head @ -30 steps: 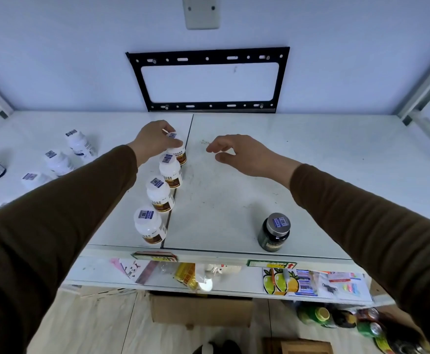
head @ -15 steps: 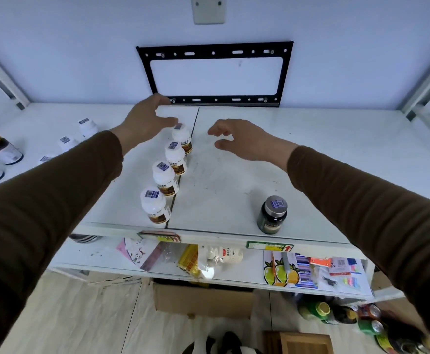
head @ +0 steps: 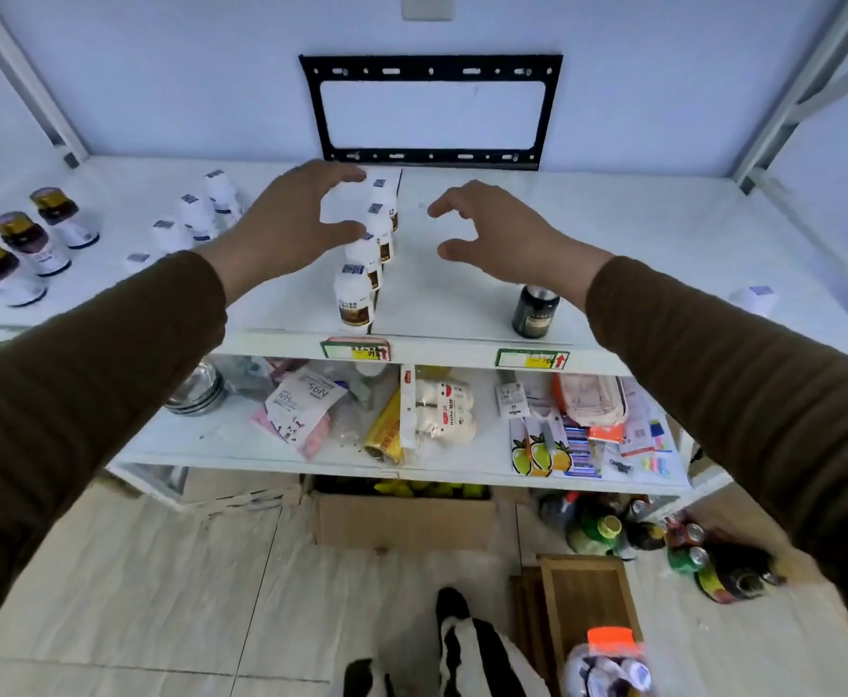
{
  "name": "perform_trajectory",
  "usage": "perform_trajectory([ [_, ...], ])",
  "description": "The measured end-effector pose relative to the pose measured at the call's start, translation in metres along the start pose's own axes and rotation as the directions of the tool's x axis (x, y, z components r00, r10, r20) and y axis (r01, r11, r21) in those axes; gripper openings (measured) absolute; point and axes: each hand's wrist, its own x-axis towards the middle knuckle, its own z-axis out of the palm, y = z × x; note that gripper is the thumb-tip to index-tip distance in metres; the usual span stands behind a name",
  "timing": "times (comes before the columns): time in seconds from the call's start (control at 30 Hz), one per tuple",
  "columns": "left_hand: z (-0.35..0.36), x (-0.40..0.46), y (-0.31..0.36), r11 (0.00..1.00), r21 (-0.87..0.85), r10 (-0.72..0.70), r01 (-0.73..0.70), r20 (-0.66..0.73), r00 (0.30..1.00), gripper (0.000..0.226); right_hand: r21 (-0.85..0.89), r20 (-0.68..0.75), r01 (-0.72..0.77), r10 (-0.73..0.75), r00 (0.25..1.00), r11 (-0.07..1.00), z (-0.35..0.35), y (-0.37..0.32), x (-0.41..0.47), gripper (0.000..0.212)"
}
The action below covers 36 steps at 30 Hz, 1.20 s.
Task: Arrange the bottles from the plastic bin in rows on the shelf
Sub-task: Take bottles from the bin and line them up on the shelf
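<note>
Several white bottles with brown labels stand in a row [head: 356, 299] running front to back along the seam of the white top shelf [head: 638, 254]. My left hand [head: 291, 218] hovers just left of that row, fingers spread and loosely curved, holding nothing. My right hand [head: 497, 233] hovers to the right of the row, also empty with relaxed fingers. A dark bottle [head: 535, 311] stands near the shelf's front edge, partly behind my right wrist. Another row of white bottles [head: 195, 216] and three gold-capped bottles [head: 29, 241] stand at the left.
A lone white bottle [head: 756, 299] stands at the far right of the shelf. A black metal bracket [head: 432, 158] is fixed to the back wall. The lower shelf [head: 220, 445] holds packets and steel bowls. A cardboard box [head: 401, 520], drink bottles [head: 608, 535] and a wooden tray [head: 583, 606] sit on the floor.
My left hand has let go of the rearmost white bottle and opened beside the row. The view has tilted down and back, so the lower shelf and floor show.
</note>
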Motion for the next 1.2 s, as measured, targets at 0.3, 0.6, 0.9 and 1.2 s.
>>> perform_trajectory([
  [0.3, 0.030, -0.120, 0.033, 0.999, -0.036, -0.006, 0.008, 0.057, 0.998, 0.053, -0.006, 0.115, 0.008, -0.007, 0.993, 1.000, 0.039, -0.028, -0.118, 0.048],
  [0.6, 0.123, -0.234, 0.093, 0.976, -0.136, -0.143, 0.172, 0.198, 0.970, 0.056, 0.019, 0.229, -0.029, 0.024, 0.973, 0.999, 0.081, 0.011, -0.256, 0.046],
  [0.9, 0.212, -0.320, 0.151, 0.938, -0.214, -0.186, 0.272, 0.350, 0.918, 0.055, 0.109, 0.234, -0.240, 0.210, 0.949, 0.965, 0.122, 0.054, -0.392, 0.051],
  [1.2, 0.317, -0.405, 0.213, 0.889, -0.218, -0.251, 0.403, 0.505, 0.826, 0.056, 0.020, 0.347, -0.425, 0.392, 0.852, 0.905, 0.175, 0.109, -0.517, 0.052],
])
